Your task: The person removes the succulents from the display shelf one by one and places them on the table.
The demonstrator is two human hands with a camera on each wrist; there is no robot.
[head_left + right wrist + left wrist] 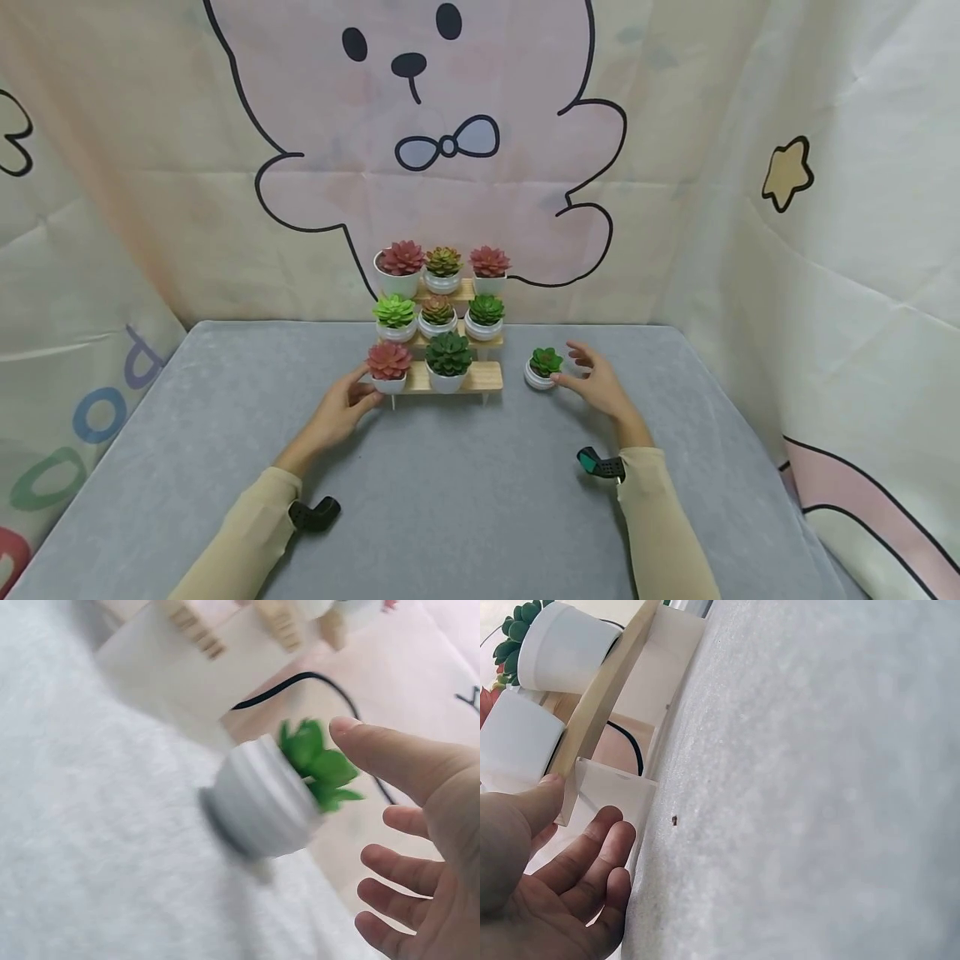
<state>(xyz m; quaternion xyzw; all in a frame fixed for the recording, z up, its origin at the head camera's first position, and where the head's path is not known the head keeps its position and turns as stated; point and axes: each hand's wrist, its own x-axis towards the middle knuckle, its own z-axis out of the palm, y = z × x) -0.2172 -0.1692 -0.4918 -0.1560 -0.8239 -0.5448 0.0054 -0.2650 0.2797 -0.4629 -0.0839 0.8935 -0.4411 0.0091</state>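
A three-tier wooden stand holds several potted succulents. On its bottom tier are a pink succulent at the left end and a dark green one in the middle. My left hand is at the stand's lower left; in the left wrist view its thumb touches the tier's end beside a white pot. A small green succulent in a white ribbed pot stands on the table, right of the stand. Around its right side, my right hand is spread, fingers apart, not gripping it.
Grey cloth covers the table. Behind it hangs a curtain with a cartoon bear, and more printed curtain closes off both sides. The stand is near the table's back edge.
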